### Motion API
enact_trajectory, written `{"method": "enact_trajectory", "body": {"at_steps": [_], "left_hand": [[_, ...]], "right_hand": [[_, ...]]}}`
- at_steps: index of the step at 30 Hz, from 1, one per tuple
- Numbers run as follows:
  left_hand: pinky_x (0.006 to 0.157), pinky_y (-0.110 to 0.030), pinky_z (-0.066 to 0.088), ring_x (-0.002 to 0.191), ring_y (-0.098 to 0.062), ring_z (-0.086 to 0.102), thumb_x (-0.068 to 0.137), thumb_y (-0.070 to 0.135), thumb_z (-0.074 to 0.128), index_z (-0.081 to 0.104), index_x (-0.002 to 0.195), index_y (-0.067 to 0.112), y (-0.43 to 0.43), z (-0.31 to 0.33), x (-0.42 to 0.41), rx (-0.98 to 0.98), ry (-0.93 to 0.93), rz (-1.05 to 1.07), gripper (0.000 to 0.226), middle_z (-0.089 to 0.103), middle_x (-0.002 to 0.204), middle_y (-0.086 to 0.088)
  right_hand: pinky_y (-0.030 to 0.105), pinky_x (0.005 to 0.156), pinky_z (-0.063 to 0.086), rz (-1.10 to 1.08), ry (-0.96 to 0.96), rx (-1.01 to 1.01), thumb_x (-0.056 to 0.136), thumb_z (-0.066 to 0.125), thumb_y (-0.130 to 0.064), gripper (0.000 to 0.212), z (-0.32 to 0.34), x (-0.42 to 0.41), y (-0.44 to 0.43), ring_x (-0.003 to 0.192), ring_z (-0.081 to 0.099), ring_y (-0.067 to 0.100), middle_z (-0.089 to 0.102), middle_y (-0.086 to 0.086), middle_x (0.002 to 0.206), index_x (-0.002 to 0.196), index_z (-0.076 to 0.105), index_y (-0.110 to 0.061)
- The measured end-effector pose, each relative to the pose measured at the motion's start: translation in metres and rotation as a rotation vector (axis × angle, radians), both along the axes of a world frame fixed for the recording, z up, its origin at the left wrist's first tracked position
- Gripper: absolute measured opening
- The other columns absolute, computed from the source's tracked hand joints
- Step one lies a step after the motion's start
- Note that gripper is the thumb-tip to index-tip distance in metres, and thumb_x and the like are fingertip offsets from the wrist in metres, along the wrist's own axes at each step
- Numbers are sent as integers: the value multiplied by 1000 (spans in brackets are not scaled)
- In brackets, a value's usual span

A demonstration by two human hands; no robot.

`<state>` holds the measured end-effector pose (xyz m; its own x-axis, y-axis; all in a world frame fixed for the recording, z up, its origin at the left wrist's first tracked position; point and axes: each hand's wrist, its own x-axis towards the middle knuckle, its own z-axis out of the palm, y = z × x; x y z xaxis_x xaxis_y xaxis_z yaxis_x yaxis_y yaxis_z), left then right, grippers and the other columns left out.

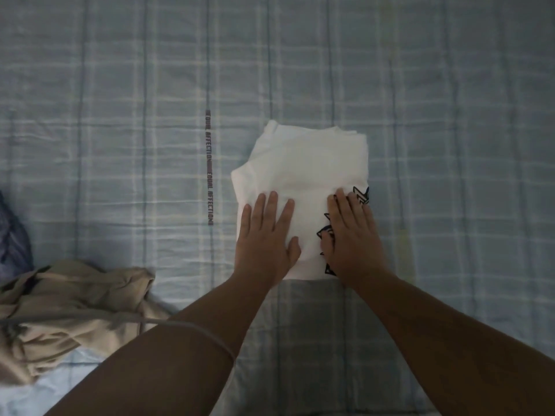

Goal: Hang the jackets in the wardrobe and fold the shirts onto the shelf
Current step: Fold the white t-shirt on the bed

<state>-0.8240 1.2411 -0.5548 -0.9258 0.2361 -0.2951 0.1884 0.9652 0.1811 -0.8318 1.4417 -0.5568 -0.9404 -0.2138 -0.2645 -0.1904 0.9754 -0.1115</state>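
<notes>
A white shirt (303, 163) with a black print along its right edge lies folded into a compact rectangle on the bed. My left hand (265, 235) rests flat on its near left part, fingers straight and slightly spread. Beside it, my right hand (350, 235) presses flat on the near right part, covering some of the black print. Neither hand grips the cloth.
The bed is covered by a pale blue checked sheet (120, 115) with a strip of printed lettering (209, 166). A crumpled beige garment (75, 310) lies at the near left, a dark blue-purple garment (12, 238) at the left edge. A thin cord (210, 337) crosses my left forearm.
</notes>
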Motion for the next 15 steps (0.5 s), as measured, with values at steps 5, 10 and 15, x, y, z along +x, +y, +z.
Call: {"method": "enact_trajectory", "body": {"at_steps": [5, 10, 15], "left_hand": [[121, -54, 9, 152, -34, 1, 95, 50, 29, 13, 158, 20, 0, 8, -3, -17, -29, 1, 71, 8, 164, -16], [121, -56, 8, 152, -33, 0, 98, 51, 27, 17, 157, 22, -1, 33, -15, 38, 57, 1, 67, 10, 164, -14], [121, -55, 9, 151, -34, 7, 98, 46, 24, 18, 157, 18, -2, 29, -85, 47, 145, -26, 66, 14, 164, -14]], "right_hand": [[50, 121, 17, -15, -48, -1, 95, 32, -39, 68, 11, -2, -3, 151, 11, 28, 17, 11, 163, 155, 23, -9], [50, 121, 20, -40, 62, -86, 96, 32, -33, 61, 45, -23, -8, 150, 18, 29, 25, 12, 161, 153, 29, -10], [49, 122, 12, -43, 37, 0, 99, 22, -40, 66, 36, -86, -7, 152, 6, 30, 8, 12, 165, 157, 10, -12]]}}
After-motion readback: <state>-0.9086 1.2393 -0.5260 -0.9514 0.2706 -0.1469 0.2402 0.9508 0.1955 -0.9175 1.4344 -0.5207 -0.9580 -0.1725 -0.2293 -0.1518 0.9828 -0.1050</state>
